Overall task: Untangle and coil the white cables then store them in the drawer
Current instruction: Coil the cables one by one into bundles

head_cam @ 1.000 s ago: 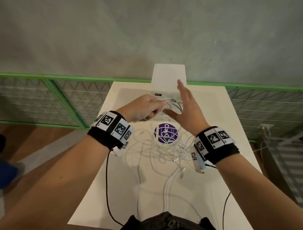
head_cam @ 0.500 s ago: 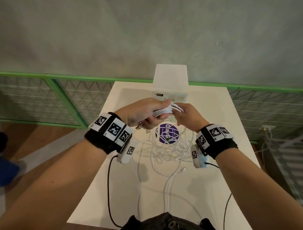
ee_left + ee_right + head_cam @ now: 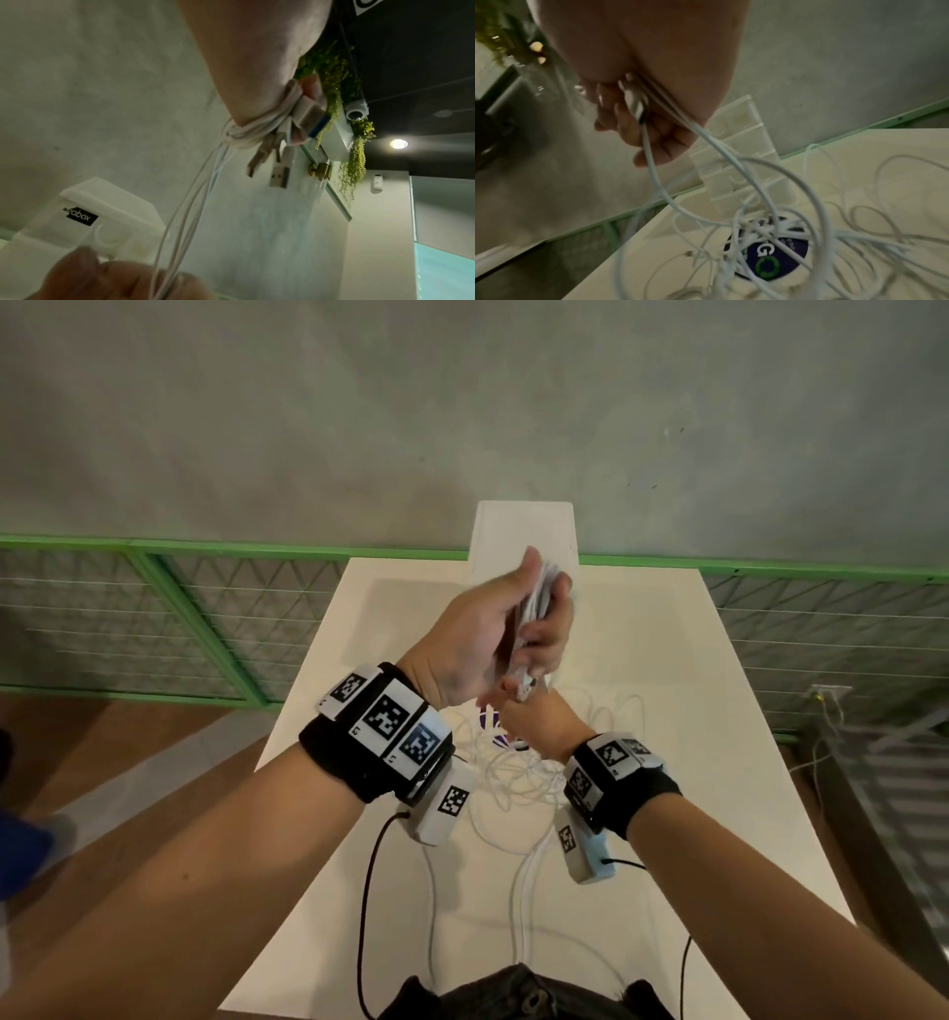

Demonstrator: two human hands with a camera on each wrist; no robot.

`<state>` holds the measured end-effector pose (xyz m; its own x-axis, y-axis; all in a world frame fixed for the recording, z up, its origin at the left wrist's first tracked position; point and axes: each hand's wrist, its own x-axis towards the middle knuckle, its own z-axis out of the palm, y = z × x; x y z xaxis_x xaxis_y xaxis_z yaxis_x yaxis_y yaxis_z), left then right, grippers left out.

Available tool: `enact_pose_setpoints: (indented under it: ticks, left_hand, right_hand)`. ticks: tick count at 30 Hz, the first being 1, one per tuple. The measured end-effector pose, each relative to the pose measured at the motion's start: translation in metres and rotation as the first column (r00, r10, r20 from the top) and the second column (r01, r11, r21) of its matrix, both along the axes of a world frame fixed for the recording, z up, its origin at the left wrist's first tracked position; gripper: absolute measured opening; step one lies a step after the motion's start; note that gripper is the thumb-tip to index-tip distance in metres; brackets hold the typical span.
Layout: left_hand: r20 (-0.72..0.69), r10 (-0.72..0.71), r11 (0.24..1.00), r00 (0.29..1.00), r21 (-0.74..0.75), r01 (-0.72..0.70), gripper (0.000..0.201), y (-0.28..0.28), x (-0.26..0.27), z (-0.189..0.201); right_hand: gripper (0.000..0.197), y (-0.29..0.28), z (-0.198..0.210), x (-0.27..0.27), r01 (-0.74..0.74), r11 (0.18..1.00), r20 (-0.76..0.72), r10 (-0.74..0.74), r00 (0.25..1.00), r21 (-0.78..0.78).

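My left hand (image 3: 506,629) is raised in front of the white drawer unit (image 3: 524,526) and grips a bunch of white cables (image 3: 536,600) upright. In the left wrist view the bunch (image 3: 254,130) is looped at my palm, with USB plugs (image 3: 279,176) hanging from it. Just below, my right hand (image 3: 529,711) pinches the strands that run down from the bunch; its fingers (image 3: 115,280) hold them. The right wrist view shows a plug (image 3: 634,101) and strands in that grip. A loose cable tangle (image 3: 518,773) lies on the white table (image 3: 693,762).
A round purple sticker (image 3: 775,257) lies under the tangle. Two cables (image 3: 518,906) trail off the table's near edge. A green railing with mesh (image 3: 205,618) stands behind the table, before a grey wall. The drawer unit (image 3: 744,158) has several shut drawers.
My left hand has lifted the cable bunch and turned it upright. My right hand has dropped below it, holding the strands near the tangle.
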<state>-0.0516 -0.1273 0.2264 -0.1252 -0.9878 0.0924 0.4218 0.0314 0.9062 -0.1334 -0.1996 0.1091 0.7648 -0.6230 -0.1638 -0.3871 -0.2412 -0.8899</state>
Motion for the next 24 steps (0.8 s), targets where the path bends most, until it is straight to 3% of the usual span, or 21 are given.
enact_pose_setpoints:
  ticks: [4,7,13,17,19,21,23,24]
  left_hand:
    - [-0.133,0.236,0.967,0.963,-0.065,-0.246,0.04,-0.004,0.018,0.007]
    - [-0.174,0.417,0.897,0.892,-0.078,-0.434,0.037,-0.008,0.032,0.009]
    - [0.065,0.756,0.648,0.651,-0.218,-0.73,0.029,-0.015,0.047,-0.005]
    - [0.191,0.868,0.493,0.458,-0.443,-0.749,0.024,-0.018,0.051,-0.016]
    - [0.377,0.862,0.504,0.338,-0.575,-0.644,0.02,-0.019,0.054,-0.027]
    - [0.635,0.751,0.631,0.181,-0.609,-0.482,0.02,-0.019,0.058,-0.038]
    - [0.852,0.524,0.793,0.014,-0.482,-0.374,0.028,-0.018,0.06,-0.045]
    - [0.917,0.399,0.851,-0.023,-0.379,-0.364,0.033,-0.018,0.06,-0.048]
  right_hand:
    - [0.02,0.016,-0.01,-0.001,-0.028,0.999,0.055,0.026,0.998,0.044]
    - [0.015,0.019,-0.011,-0.005,-0.056,0.998,0.088,0.059,0.994,-0.038]
    - [0.018,0.026,0.007,-0.002,-0.143,0.941,0.052,0.166,0.985,-0.306]
    - [0.029,0.026,0.021,-0.003,-0.228,0.879,-0.02,0.242,0.97,-0.418]
    - [0.031,0.022,0.024,-0.001,-0.236,0.856,-0.02,0.255,0.967,-0.46]
    - [0.031,0.016,0.025,0.001,-0.245,0.822,-0.036,0.264,0.964,-0.515]
    - [0.027,0.006,0.027,0.003,-0.236,0.781,-0.069,0.242,0.968,-0.578]
    - [0.026,0.001,0.028,0.004,-0.213,0.771,-0.065,0.218,0.974,-0.601]
